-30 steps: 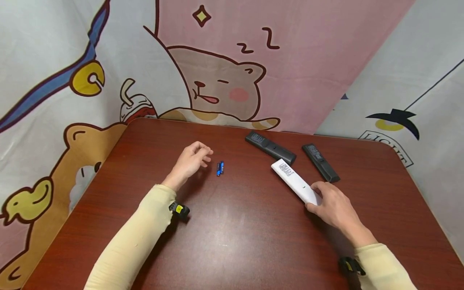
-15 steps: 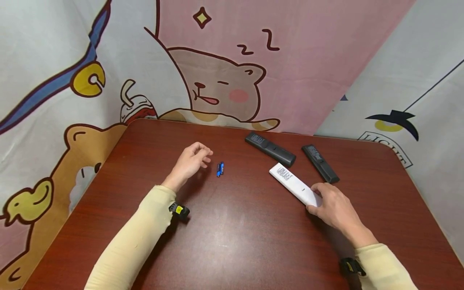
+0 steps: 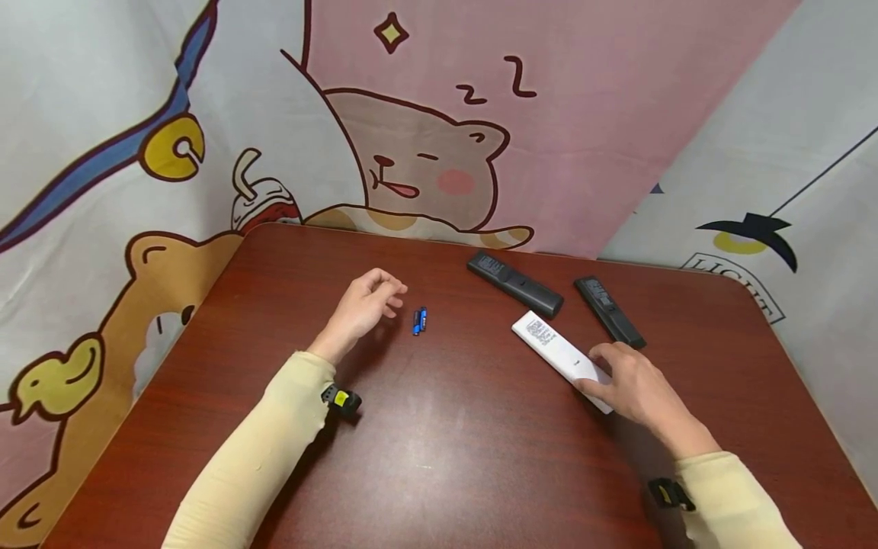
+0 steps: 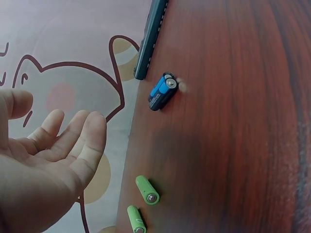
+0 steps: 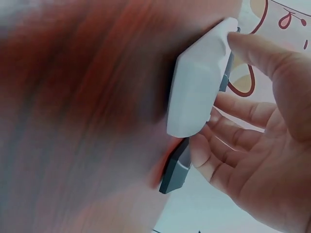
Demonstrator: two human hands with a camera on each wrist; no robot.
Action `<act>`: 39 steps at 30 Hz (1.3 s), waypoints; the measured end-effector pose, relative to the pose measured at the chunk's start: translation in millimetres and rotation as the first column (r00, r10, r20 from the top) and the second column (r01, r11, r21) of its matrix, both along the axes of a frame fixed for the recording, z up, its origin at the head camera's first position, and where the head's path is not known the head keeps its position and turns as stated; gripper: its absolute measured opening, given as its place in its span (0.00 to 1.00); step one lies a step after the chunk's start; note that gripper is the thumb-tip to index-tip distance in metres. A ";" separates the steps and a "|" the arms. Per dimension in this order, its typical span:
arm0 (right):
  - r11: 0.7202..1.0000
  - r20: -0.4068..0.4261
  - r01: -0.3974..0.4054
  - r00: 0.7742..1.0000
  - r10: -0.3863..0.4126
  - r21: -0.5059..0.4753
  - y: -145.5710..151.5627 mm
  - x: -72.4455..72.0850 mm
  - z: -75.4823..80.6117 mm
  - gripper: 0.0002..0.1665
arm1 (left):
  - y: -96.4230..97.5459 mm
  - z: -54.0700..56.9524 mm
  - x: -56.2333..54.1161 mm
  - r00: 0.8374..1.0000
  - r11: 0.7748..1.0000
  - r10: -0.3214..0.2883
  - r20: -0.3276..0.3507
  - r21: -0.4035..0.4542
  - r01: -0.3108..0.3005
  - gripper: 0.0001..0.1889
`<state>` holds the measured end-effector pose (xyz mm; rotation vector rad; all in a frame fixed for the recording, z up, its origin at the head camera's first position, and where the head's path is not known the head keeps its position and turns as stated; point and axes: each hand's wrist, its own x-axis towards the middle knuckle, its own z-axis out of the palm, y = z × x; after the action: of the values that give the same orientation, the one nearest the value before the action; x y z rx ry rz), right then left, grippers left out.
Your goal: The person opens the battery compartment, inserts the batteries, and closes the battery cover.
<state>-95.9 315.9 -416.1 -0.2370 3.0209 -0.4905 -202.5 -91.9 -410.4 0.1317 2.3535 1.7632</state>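
Note:
A white remote control (image 3: 549, 343) lies back side up on the table, slanting across the right half. Over its near end is my right hand (image 3: 638, 385), thumb on one side and fingers on the other, loosely spread; the right wrist view has the thumb tip and fingers right at the remote's edges. My left hand (image 3: 363, 305) hovers over the table with relaxed, slightly bent fingers and nothing in them. Just right of it lie two blue-and-black batteries (image 3: 419, 321) side by side. Two green batteries (image 4: 147, 190) show in the left wrist view, hidden in the head view.
Behind the white remote lies a black remote control (image 3: 514, 284), and a second black remote (image 3: 609, 313) lies to its right. The brown wooden table (image 3: 425, 457) ends at a cartoon-printed cloth (image 3: 562, 114) at the back and sides.
The white remote has been lowered onto the table, its far end coming slightly nearer. My right hand has loosened and lifted off its near end, which now shows. The left hand stays put.

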 end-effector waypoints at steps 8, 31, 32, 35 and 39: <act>0.998 0.004 0.048 0.999 -0.048 -0.049 -6.9 -19.8 2.7 0.25 | 3.6 0.6 1.0 1.000 1.000 0.000 -0.004 0.017 0.000 0.14; 0.994 -0.047 0.081 0.995 -0.085 -0.074 -24.8 -66.5 1.3 0.24 | 9.9 -0.1 1.9 1.000 0.999 -0.002 0.004 0.051 0.002 0.14; 0.993 -0.049 0.084 0.995 -0.088 -0.077 -25.2 -67.7 1.1 0.24 | 10.2 0.0 2.2 1.000 0.999 -0.001 0.003 0.052 0.001 0.14; 0.992 -0.046 0.094 0.994 -0.098 -0.085 -26.3 -71.6 0.0 0.24 | 12.5 1.3 3.9 1.000 0.998 0.000 0.005 0.059 0.000 0.14; 0.991 -0.030 0.107 0.994 -0.109 -0.087 -27.5 -77.8 -2.3 0.26 | 14.8 0.2 4.6 1.000 0.998 0.001 0.005 0.062 -0.001 0.13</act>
<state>-173.8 288.4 -418.4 -0.0875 3.0618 -0.6310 -197.9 -77.1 -410.3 0.1348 2.2971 1.8353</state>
